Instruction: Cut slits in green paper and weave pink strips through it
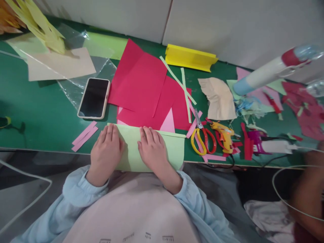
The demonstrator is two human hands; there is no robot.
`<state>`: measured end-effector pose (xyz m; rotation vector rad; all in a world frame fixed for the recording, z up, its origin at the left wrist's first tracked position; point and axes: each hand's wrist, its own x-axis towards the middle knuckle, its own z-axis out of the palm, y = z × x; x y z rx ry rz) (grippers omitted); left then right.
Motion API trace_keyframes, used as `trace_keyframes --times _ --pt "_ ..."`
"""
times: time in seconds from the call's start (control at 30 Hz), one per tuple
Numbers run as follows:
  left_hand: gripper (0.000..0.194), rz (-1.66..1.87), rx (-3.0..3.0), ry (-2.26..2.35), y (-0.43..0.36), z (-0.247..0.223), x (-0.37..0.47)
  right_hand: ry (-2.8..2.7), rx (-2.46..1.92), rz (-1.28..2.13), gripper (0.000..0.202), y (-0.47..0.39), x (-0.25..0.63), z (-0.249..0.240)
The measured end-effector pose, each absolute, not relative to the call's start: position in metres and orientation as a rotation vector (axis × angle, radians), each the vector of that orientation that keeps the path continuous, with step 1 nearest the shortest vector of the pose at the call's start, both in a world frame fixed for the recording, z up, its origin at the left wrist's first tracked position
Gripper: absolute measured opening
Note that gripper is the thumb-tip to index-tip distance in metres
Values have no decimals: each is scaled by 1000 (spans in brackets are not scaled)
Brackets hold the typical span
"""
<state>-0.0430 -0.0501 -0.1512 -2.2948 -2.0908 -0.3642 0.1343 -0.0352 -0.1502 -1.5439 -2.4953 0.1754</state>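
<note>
Here, two hands on a green sheet

The green sheet (131,145) lies at the surface's (45,125) near edge and reaches slightly past it. Red paper (140,81) borders it beyond; pink strips (84,136) lie beside the left hand (107,148), scissors (204,136) beside the right hand's (153,146) end. Both hands' fingers, outstretched, rest on top without gripping, covering parts. A co-worker's arm (307,195) is blurred, cut off. The sheet is pale, narrowly folded along its far edge.

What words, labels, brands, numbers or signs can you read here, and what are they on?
None can be read.
Shirt: dark printed marks along the bottom edge, too small and blurred.
Bottle: blurred, no legible text.
Phone: dark screen, no text visible.
</note>
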Motion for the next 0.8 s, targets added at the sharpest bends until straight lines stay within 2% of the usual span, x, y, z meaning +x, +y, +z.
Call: trace_keyframes --times 0.33,0.63,0.8 --pt "57 -287 -2288 -2073 -48 -145 -41 -2514 -1564 169 49 -35 133 -147" --pt "48 -109 -2353 -1964 -46 -136 -42 -2569 -1497 129 54 -25 105 -142" --pt "50 -169 -2358 -1999 -49 -132 -40 -2580 -1488 160 57 -23 102 -146"
